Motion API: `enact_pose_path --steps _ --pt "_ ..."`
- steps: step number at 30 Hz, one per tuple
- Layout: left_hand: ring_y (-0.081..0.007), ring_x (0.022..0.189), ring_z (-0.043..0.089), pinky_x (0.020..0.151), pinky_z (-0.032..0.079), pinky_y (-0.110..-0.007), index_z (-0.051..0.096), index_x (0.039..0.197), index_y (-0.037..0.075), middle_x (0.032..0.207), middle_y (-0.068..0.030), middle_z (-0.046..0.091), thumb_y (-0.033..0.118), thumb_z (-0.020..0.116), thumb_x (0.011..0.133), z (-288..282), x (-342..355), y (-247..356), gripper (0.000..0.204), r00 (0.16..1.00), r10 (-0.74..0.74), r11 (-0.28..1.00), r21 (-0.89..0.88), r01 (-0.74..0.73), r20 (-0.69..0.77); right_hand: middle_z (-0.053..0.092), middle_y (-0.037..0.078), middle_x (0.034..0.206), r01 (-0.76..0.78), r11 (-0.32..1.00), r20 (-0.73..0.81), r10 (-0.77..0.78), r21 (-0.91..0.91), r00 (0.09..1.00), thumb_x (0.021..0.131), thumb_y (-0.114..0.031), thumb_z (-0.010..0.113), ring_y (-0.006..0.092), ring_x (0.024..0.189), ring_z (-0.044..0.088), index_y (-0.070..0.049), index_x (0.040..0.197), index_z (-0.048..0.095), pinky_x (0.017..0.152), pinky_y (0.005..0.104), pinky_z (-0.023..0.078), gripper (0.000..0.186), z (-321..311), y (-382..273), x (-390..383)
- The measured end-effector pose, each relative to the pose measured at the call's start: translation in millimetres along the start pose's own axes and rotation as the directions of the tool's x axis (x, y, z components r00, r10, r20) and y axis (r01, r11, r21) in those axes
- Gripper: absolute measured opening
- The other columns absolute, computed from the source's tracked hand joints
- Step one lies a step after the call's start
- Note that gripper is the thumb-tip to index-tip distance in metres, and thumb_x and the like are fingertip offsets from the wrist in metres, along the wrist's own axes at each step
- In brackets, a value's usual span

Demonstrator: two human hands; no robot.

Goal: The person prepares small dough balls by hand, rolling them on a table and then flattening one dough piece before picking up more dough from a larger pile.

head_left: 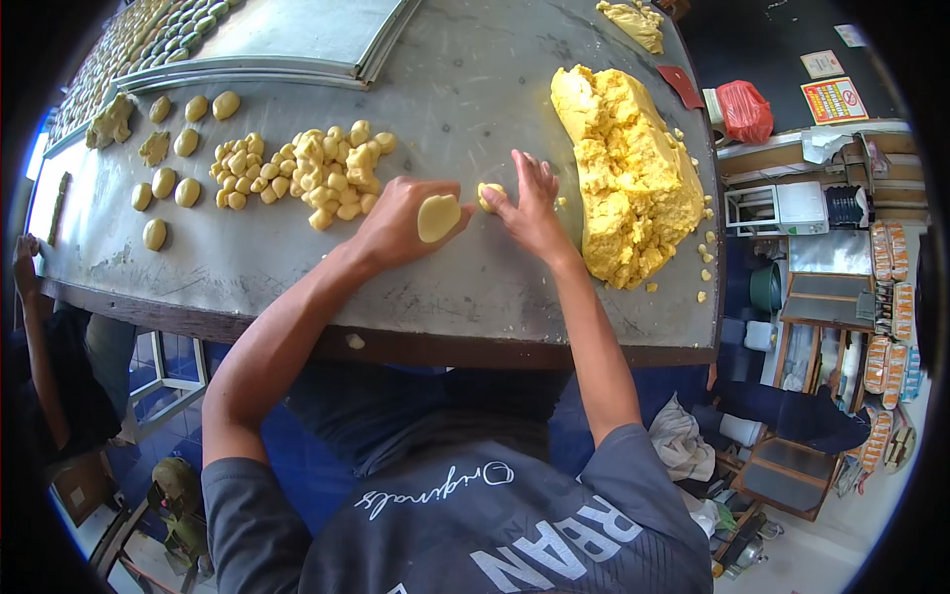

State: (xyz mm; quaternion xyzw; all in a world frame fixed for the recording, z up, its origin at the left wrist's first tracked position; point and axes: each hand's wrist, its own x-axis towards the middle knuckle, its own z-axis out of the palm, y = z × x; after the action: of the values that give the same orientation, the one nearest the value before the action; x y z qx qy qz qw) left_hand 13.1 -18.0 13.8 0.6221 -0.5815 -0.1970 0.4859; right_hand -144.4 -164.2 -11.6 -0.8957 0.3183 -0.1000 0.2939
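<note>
Left hand (401, 223) is gripping a flattened oval dough disc (437, 218), while the right hand (529, 210) is lying open, fingers spread, pressing a small dough ball (491, 195) against the metal table (465, 287). Looks early-to-mid: a heap of small cut pieces (307, 176) and several shaped ovals (173, 183) are sitting to the left, but the big dough mass (628, 173) on the right is waiting largely unportioned.

Red bag (744, 109), perhaps packaging, beside red-yellow sign (834, 99).

Left hand (401, 223) cupped; right hand (529, 203) flat, fingers spread.
</note>
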Motion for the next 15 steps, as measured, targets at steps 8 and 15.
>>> enact_pose_path --steps 8,15 --pt "-0.0374 0.055 0.05 0.052 0.043 -0.039 0.056 0.068 0.002 0.06 -0.0173 0.054 0.019 0.071 0.081 -3 1 5 0.026 0.999 -0.027 1.0 0.004 0.027 0.035 0.032 0.023 0.142 0.0 0.999 -0.134 -0.006 -0.043 0.991 0.092 -0.05 0.052 0.048 0.138 0.013 0.0 0.141 0.028 0.111 0.0611 0.002 0.074 9 3 0" --pt "-0.0374 0.056 0.052 0.053 0.044 -0.039 0.056 0.069 0.003 0.06 -0.0172 0.055 0.019 0.071 0.081 -4 2 6 0.025 0.998 -0.038 0.999 0.008 0.038 0.039 0.028 0.026 0.146 -0.002 0.997 -0.019 0.001 -0.076 1.0 0.091 -0.043 0.056 0.0488 0.137 0.019 0.002 0.141 0.03 0.112 0.0565 0.015 0.072 4 -9 -3"
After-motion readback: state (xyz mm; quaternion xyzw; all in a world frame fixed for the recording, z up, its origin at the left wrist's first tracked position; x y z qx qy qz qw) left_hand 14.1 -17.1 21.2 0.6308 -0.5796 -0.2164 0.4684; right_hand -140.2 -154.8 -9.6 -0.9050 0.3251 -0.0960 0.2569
